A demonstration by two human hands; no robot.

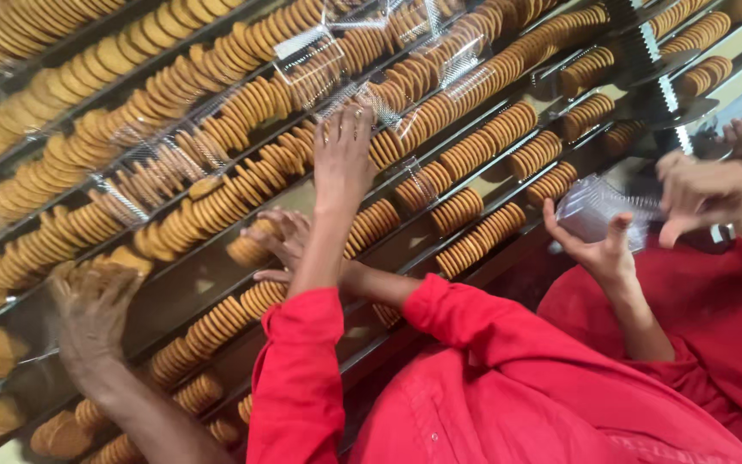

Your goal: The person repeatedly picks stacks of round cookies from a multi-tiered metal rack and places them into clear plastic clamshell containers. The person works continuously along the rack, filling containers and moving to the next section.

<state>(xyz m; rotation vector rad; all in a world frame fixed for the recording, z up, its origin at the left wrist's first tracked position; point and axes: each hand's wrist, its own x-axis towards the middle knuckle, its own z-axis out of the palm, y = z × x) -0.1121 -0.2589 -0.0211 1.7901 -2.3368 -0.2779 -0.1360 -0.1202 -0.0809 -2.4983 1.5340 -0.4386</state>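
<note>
Long rows of round golden biscuits [474,150] stand on edge in the metal lanes of a conveyor [182,296]. My left hand [343,159] reaches far over the lanes with fingers spread flat, its fingertips at a biscuit row next to a clear plastic tray [307,56]. My right hand [276,239] crosses under the left forearm, and its fingers curl around a short stack of biscuits [246,251] in a nearer lane. Both my arms wear red sleeves pushed up to the elbow.
Another person's bare arm and hand [92,309] rests on the lanes at the left. At the right a person in red holds a clear plastic tray [594,210] between two hands. More clear trays [465,60] lie over the far rows. A dark toothed metal part [654,64] stands at the top right.
</note>
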